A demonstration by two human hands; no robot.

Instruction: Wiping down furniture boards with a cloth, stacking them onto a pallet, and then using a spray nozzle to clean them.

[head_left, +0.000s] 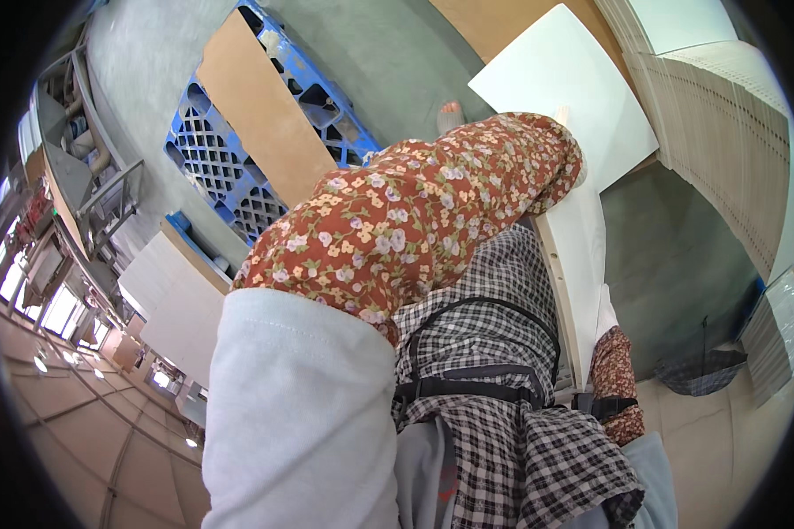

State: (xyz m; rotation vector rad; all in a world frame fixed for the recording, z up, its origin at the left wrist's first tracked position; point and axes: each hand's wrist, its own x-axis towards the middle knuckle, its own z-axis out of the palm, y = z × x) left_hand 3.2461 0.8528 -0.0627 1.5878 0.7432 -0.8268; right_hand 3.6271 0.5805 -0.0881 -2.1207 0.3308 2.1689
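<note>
A long, narrow white-faced board with a pale, wood-like edge (582, 251) stands between a worker's two hands, running from beside the black-and-white checked apron (485, 344) toward a broad, flat white panel (573, 66); whether the two touch is hidden. The narrow board looks stiff and moderately heavy, its smooth face likely slippery and its corners apt to chip, so the surest hold would be on both long edges, well apart, rather than on the face. The left hand (563, 115), mostly covered by its rust-red floral fabric sleeve (415, 220), shows little more than a fingertip over the broad panel; whether it grips or merely rests cannot be told. That arm reaches forward and across the body, bent at the elbow. The right hand (606, 310), pale and partly hidden, lies against the narrow board's right edge, its closure unclear, the forearm low and close to the waist. Beyond, at right, rises a tall stack of thin, pale boards (719, 123).
</note>
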